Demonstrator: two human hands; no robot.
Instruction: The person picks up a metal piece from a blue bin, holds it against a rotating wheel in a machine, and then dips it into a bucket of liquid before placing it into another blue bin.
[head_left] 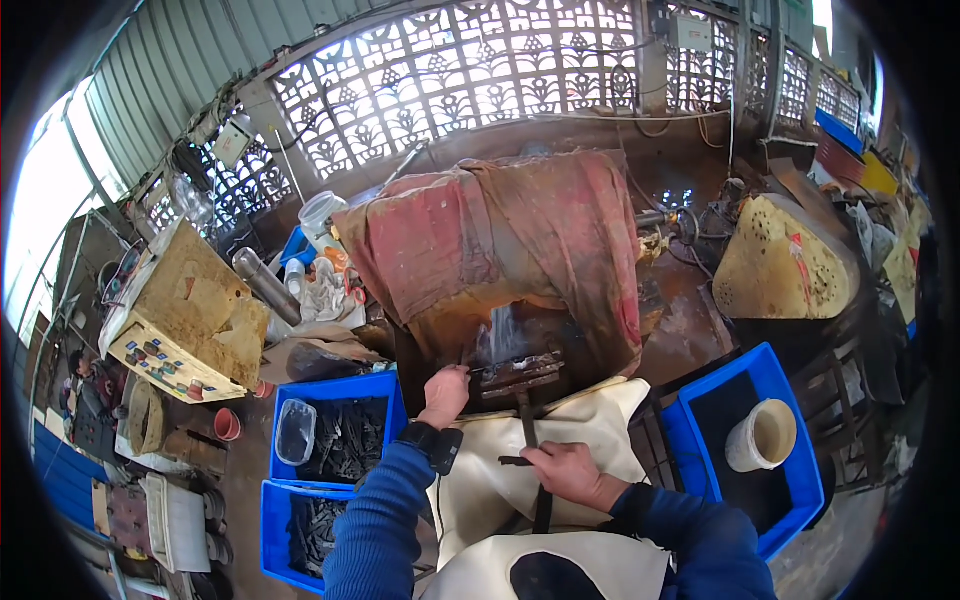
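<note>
My left hand (445, 396) is closed beside a rusty metal rest (521, 373); what its fingers hold is too small to make out. Just beyond the rest, whitish water spray (502, 335) shows in the opening beneath a stained red cloth (430, 235) draped over a bulky machine. My right hand (575, 474) is closed on a short dark strip (514, 461), whose end sticks out to the left of the fingers. That hand is over the dark bar (529, 420) running from the rest toward me. A cream apron (480, 445) covers my lap.
Two blue bins (391, 404) with dark strips stand at left, a clear plastic tub (296, 432) in one. At right, another blue bin (807, 475) contains a white bucket (762, 436) and dark contents. A yellowed control box (185, 315) stands farther left, and a stained yellowish block (785, 260) far right.
</note>
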